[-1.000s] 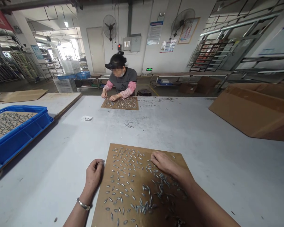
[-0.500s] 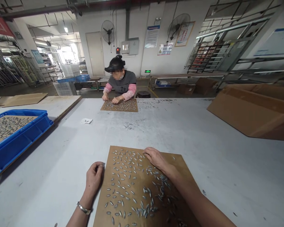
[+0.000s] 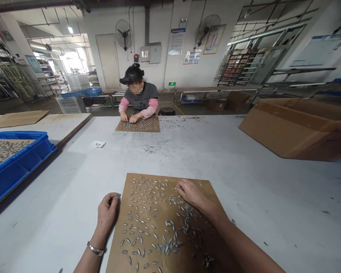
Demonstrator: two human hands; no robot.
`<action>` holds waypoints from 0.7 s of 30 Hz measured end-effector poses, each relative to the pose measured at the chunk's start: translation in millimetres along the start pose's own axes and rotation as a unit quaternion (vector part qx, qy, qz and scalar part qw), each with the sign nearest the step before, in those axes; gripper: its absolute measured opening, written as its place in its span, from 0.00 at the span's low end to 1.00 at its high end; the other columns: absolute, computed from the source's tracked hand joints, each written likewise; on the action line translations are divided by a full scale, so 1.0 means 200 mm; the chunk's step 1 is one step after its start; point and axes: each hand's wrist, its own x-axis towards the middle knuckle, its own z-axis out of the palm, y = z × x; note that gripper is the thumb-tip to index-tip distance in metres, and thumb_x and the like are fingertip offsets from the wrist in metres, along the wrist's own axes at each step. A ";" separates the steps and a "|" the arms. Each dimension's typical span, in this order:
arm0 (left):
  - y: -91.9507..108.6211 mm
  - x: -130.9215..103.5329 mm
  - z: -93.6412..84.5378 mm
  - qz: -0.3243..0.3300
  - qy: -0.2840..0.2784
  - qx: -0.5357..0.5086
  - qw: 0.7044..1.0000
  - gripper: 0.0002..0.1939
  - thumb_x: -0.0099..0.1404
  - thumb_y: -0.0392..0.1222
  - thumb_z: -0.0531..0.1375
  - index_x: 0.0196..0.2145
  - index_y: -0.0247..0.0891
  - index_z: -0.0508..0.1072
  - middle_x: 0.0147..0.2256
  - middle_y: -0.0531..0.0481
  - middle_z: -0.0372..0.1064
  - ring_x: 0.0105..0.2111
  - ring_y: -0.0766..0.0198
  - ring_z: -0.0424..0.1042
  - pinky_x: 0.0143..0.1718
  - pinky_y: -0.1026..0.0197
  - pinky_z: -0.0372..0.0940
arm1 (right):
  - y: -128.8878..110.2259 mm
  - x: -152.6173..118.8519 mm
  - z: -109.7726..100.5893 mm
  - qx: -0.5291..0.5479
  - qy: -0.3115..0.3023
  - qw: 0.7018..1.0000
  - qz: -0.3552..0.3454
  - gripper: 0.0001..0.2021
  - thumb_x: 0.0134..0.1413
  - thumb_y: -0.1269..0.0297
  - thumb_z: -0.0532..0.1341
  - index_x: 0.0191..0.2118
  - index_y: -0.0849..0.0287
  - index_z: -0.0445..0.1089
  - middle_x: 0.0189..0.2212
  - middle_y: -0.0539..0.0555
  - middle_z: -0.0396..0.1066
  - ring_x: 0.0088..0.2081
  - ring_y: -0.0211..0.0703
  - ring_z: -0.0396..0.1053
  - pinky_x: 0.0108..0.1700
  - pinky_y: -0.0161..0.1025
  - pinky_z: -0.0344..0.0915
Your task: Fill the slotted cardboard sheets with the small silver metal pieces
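A brown cardboard sheet (image 3: 147, 237) lies before me, covered with many small silvery spindle-shaped pieces (image 3: 166, 248). They are spaced out on its left part and heaped in clumps toward the middle and right. My left hand (image 3: 107, 212), with a silver bangle at the wrist, rests beside the sheet's left edge, fingers curled; what it may hold is hidden. Over the upper right part of the sheet, my right hand (image 3: 191, 193) reaches in, fingers bent and pressed together at the pieces. Whatever lies between its fingertips is too small to make out.
Across the white table (image 3: 216, 151), a person (image 3: 142, 96) handles pieces on another cardboard sheet (image 3: 152, 125). A blue tray (image 3: 22, 163) of pieces stands at left, a large cardboard box (image 3: 284, 131) at right. A white scrap (image 3: 98, 144) lies farther back.
My right hand has shifted slightly toward me and right relative to the sheet. My left hand stays beside the sheet. The whole view has moved a little.
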 end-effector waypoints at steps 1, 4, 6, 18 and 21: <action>0.00 0.00 0.00 0.002 0.002 0.001 1.000 0.21 0.61 0.58 0.58 0.39 0.38 0.78 0.36 0.45 0.79 0.37 0.52 0.74 0.41 0.53 0.66 | -0.01 0.02 0.01 -0.007 0.001 1.000 0.005 0.11 0.63 0.68 0.53 0.36 0.58 0.73 0.37 0.58 0.73 0.40 0.45 0.69 0.43 0.38 0.61; 0.00 0.00 0.00 0.003 0.007 0.002 1.000 0.21 0.61 0.58 0.58 0.38 0.38 0.78 0.34 0.45 0.78 0.36 0.52 0.74 0.41 0.53 0.67 | -0.04 0.09 0.01 -0.024 0.009 1.000 0.011 0.10 0.65 0.69 0.53 0.39 0.59 0.73 0.39 0.59 0.73 0.41 0.45 0.69 0.44 0.37 0.60; 0.00 0.00 0.00 0.003 0.009 0.004 1.000 0.22 0.60 0.59 0.58 0.38 0.38 0.78 0.33 0.46 0.78 0.36 0.52 0.74 0.41 0.53 0.67 | -0.06 0.14 0.00 -0.030 0.007 0.999 0.011 0.10 0.65 0.69 0.54 0.38 0.59 0.73 0.39 0.59 0.73 0.42 0.45 0.69 0.44 0.37 0.60; 0.01 0.00 0.00 -0.002 -0.004 0.005 1.000 0.20 0.62 0.57 0.58 0.39 0.39 0.77 0.36 0.45 0.78 0.37 0.52 0.74 0.42 0.53 0.66 | -0.08 0.02 -0.02 0.002 -0.025 1.000 0.019 0.09 0.65 0.66 0.56 0.38 0.59 0.74 0.40 0.59 0.74 0.42 0.47 0.70 0.44 0.39 0.60; 0.01 -0.01 0.00 0.007 -0.001 0.001 1.000 0.20 0.61 0.57 0.58 0.38 0.38 0.77 0.35 0.45 0.78 0.37 0.52 0.74 0.41 0.53 0.67 | -0.15 0.04 0.01 0.007 -0.032 0.998 0.045 0.11 0.66 0.67 0.54 0.39 0.61 0.73 0.42 0.62 0.74 0.42 0.47 0.69 0.43 0.38 0.59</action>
